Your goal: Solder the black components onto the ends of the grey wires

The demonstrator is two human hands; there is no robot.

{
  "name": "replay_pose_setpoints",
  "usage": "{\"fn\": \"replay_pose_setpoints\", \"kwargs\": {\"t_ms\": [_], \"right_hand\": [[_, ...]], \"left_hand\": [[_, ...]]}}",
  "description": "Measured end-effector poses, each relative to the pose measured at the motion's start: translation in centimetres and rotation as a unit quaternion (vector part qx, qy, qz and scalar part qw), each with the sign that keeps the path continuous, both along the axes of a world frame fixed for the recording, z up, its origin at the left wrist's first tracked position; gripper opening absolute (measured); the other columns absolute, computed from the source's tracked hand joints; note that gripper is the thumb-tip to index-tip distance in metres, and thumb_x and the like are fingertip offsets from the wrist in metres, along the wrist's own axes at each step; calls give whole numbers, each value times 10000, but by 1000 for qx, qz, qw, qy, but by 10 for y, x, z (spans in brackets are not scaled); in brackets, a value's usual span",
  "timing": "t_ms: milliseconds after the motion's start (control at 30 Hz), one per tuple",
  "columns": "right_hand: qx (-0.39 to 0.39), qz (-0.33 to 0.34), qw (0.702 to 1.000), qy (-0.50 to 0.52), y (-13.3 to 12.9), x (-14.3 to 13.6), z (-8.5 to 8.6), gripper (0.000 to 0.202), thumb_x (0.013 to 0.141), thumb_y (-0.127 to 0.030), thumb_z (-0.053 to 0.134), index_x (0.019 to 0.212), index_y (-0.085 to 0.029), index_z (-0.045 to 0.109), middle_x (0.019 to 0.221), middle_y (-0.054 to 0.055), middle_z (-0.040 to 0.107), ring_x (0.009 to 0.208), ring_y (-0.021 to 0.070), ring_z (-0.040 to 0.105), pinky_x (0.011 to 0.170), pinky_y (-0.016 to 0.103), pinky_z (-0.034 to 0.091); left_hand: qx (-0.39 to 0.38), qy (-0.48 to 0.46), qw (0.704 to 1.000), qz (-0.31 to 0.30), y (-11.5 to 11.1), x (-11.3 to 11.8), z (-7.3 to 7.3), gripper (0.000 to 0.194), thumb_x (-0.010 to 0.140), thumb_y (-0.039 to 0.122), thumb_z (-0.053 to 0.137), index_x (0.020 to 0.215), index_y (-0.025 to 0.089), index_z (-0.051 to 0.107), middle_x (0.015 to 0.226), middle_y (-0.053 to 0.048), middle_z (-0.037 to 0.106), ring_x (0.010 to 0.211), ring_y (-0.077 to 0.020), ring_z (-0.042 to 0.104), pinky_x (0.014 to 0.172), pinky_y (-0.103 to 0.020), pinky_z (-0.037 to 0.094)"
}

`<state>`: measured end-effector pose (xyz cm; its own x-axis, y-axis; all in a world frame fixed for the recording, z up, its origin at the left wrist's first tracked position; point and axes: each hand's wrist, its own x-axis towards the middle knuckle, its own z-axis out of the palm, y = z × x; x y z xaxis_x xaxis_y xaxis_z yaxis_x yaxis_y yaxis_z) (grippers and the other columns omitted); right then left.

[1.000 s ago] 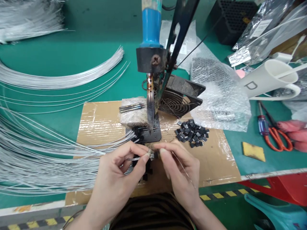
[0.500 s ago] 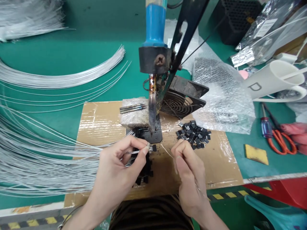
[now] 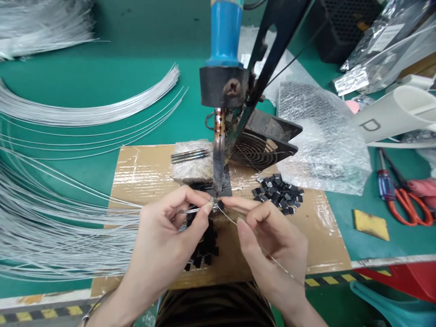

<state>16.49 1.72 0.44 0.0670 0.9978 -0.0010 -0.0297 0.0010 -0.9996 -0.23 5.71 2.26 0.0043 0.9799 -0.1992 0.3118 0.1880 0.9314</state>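
Note:
Under the tip of a blue-handled soldering iron, my left hand pinches the end of a thin grey cable between thumb and forefinger. A small black connector sits at that end. My right hand holds a thin strand of solder wire, which runs across the palm to the connector. Its forefinger reaches out to the connector, close to my left fingertips. Whether the iron's tip touches the joint I cannot tell. Below my left fingers lie several black connectors, partly hidden by that hand.
Loose black connectors are heaped on the cardboard at right. Bundled grey cables cover the left side. Behind the iron stands a fan. A yellow sponge, orange-handled scissors and a screwdriver lie at far right.
My right hand has opened out from a closer curl, its forefinger now stretched left to the connector. The solder wire's end has moved left to the joint. My left hand stays nearly still.

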Motion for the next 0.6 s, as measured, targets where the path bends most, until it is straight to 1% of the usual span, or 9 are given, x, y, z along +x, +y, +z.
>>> {"fn": "replay_pose_setpoints", "kwargs": {"t_ms": [100, 200, 367, 600], "right_hand": [[2, -6, 1000, -2, 3, 0, 1, 234, 942, -56, 638, 821, -246, 577, 1238, 18, 790, 1179, 175, 738, 1016, 286, 570], [-3, -6, 1000, 7, 5, -1, 2, 228, 942, -65, 642, 816, -247, 588, 1236, 24, 791, 1185, 187, 739, 1036, 311, 571], [-12, -10, 1000, 26, 10, -1, 2, 241, 941, -53, 632, 810, -251, 590, 1240, 16, 792, 1172, 183, 746, 1050, 318, 568], [-8, -14, 999, 36, 14, -2, 3, 254, 954, -58, 622, 799, -257, 592, 1227, 9, 799, 1160, 191, 752, 1058, 342, 574]], "left_hand": [[9, -7, 1000, 0, 2, 0, 1, 71, 865, 209, 744, 798, 225, 728, 851, 19, 787, 682, -96, 680, 573, -157, 481], [16, -20, 1000, 4, 4, 1, 2, 82, 856, 174, 742, 792, 224, 731, 819, 30, 772, 684, -85, 673, 613, -140, 503], [18, -7, 1000, 15, 8, 2, 3, 88, 832, 169, 755, 767, 220, 724, 750, 38, 735, 604, -74, 617, 540, -142, 452], [22, -10, 999, 23, 11, 5, 5, 87, 837, 167, 751, 775, 223, 726, 799, 33, 760, 613, -78, 609, 547, -158, 450]]}}
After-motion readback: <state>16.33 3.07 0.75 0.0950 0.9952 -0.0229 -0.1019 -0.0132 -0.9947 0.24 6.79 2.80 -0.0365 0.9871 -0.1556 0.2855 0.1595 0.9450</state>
